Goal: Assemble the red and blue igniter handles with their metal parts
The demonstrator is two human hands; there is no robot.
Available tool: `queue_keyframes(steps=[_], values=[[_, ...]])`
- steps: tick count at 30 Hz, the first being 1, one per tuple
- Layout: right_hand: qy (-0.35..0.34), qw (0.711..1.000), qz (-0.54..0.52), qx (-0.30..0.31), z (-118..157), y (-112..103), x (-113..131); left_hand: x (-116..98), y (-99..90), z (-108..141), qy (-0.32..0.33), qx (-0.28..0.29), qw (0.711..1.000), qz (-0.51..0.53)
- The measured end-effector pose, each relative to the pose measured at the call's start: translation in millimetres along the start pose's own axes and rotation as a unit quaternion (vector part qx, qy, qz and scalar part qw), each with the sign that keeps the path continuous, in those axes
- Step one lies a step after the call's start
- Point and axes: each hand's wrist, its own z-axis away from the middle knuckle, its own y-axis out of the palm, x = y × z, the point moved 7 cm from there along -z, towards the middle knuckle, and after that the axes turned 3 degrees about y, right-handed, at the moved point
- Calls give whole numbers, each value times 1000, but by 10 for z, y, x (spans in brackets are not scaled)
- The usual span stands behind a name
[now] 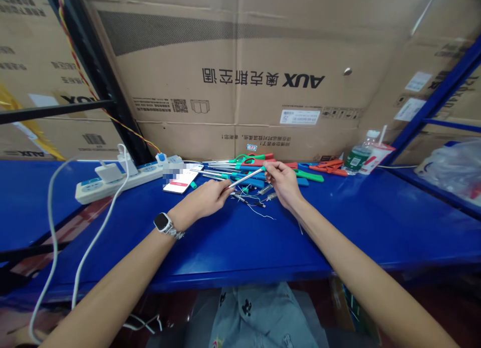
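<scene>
A thin silver metal tube (245,179) is held up between my two hands over the blue table. My left hand (206,200), with a watch on its wrist, is closed on the tube's left end. The fingers of my right hand (283,182) pinch its right end, where a small green part shows. Behind and beneath lie several lighters with long silver tubes and coloured handles, among them a green one (310,176) and a blue one (298,182). Thin wires and small parts (259,203) lie loose just below the tube.
A white power strip (124,180) with plugs and cables lies at the left, beside a phone (183,179). Orange handles (330,167), a bottle (357,157) and a red-white cup (376,156) stand or lie at the back right. Cardboard (259,47) rises behind the table (233,252).
</scene>
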Motion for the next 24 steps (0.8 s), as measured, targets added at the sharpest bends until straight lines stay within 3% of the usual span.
queue_keyframes(steps=[3, 5, 9, 12, 20, 24], values=[[25, 999, 2, 39, 75, 146, -70, -65, 20, -26, 8, -4, 1000, 5], [51, 993, 7, 109, 167, 362, -134, -116, 36, -52, 21, -11, 1000, 16], [50, 989, -14, 142, 292, 603, -143, -114, 31, -70, 5, -37, 998, 41], [49, 988, -10, 149, 317, 636, -129, -109, 5, -43, -20, -45, 997, 57], [58, 980, 24, 188, 357, 690, -162, -204, -15, -22, -20, -36, 997, 67], [49, 979, 48, 194, 368, 704, -105, -245, -31, -25, -22, -57, 995, 74]])
